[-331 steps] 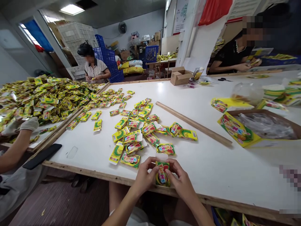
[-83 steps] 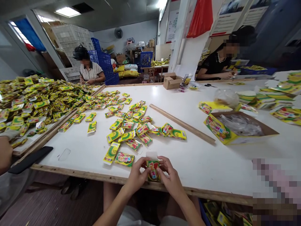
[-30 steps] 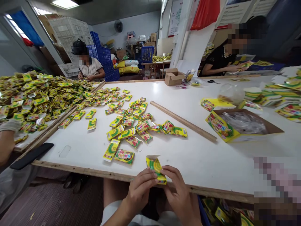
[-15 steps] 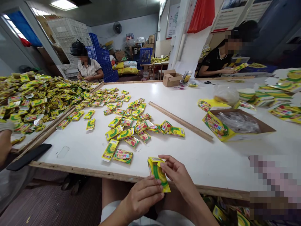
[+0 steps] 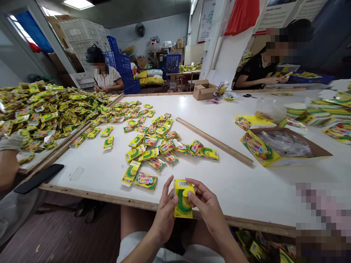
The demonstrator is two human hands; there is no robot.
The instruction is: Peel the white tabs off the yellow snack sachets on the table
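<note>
A small yellow-and-green carton (image 5: pixel 182 204) is held between my two hands at the table's front edge, its barcode end tilted up. My left hand (image 5: pixel 164 215) grips its left side, thumb on the front and index finger raised. With thumb and fingertips, my right hand (image 5: pixel 205 201) holds the upper right side of the carton, near a round yellow tab. Just beyond, to the left, lie a carton marked TWINS (image 5: pixel 146 180) and another yellow carton (image 5: pixel 131 173). A loose group of similar cartons (image 5: pixel 149 141) spreads farther back.
A wooden strip (image 5: pixel 214 140) lies across the white table (image 5: pixel 219 175). An open display box (image 5: pixel 285 146) with clear plastic stands right. A large carton heap (image 5: pixel 49 109) fills the left side, where a co-worker's gloved hand (image 5: pixel 11 142) rests. Two people sit across.
My left hand has shifted from lying across the carton's lower front to gripping its left side. The carton has turned more upright and faces me. The camera view has shifted slightly.
</note>
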